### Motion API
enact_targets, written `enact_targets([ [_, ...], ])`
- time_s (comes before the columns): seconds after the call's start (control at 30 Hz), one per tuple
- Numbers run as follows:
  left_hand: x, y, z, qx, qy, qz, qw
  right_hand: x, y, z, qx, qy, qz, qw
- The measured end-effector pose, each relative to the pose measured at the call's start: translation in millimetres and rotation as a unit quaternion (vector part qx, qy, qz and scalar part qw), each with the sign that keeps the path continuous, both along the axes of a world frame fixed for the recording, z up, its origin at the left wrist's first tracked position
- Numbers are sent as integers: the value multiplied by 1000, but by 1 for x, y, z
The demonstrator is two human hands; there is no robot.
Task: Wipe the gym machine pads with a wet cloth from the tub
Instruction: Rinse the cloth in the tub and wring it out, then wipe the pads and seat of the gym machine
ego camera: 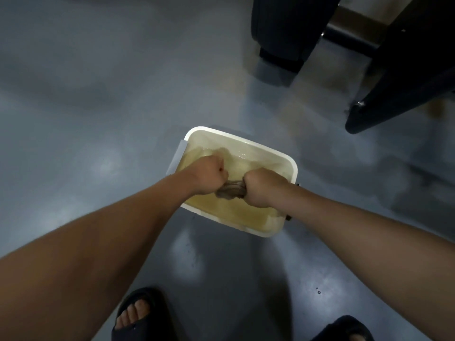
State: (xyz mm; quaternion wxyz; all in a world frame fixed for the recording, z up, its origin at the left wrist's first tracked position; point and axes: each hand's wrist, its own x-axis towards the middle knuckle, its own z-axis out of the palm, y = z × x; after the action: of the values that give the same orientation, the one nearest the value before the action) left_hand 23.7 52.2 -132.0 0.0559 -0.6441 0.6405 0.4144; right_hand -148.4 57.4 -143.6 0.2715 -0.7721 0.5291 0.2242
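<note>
From the head camera, looking down, both bare forearms reach forward over a white rectangular plastic tub (246, 139) that stands on a glossy blue-grey floor (98, 119). The left hand (209, 174) and the right hand (261, 187) are both balled into tight fists, fingers fully curled, each gripping one end of a grey-brown wet cloth (230, 191). The cloth is bunched into a short twisted rope that spans the small gap between the two sets of fingers, and its ends disappear inside the fists. Directly beneath the fingers lies cloudy yellowish water (236, 214), which fills the lower part of the tub. The cloth hangs just above that water, and whether its lowest fold touches the surface cannot be told. Well beyond the fingers, toward the upper right, stand the black padded gym machine parts (283, 28) and a dark slanted frame bar (394, 89), blurred and dim. Back from the fingers, at the bottom edge, two feet in black open-toed slide sandals rest on the floor, one at the left (142, 313) and one at the right (344, 328).
</note>
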Motion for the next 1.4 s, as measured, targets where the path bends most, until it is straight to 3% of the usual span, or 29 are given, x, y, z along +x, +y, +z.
enact_targets([
  [0.1,0,0,19,67,64,87,992,-3,-5,13,20,-34,-48,998],
  [0.2,-2,15,58,151,176,229,945,3,-10,52,102,-114,-156,976],
  [0.3,-2,32,110,157,275,346,883,9,-2,110,179,-199,-297,917],
  [0.4,6,48,178,145,362,388,835,15,12,181,225,-276,-402,843],
  [0.43,10,53,207,147,385,395,821,17,17,210,218,-297,-407,836],
  [0.53,19,61,292,163,442,398,787,16,27,289,117,-317,-361,869],
  [0.7,21,53,442,156,454,403,779,17,33,432,11,-312,-400,862],
  [0.93,23,42,630,128,473,383,784,32,44,627,0,-365,-413,834],
  [1.07,29,34,710,122,463,336,811,29,41,719,-31,-398,-425,812],
  [1.17,28,25,755,116,443,294,839,18,39,775,-45,-443,-476,758],
  [1.27,8,20,798,101,428,193,877,-1,45,823,-51,-489,-517,700],
  [1.4,-41,15,854,75,425,102,896,-40,55,878,-56,-574,-572,583],
])
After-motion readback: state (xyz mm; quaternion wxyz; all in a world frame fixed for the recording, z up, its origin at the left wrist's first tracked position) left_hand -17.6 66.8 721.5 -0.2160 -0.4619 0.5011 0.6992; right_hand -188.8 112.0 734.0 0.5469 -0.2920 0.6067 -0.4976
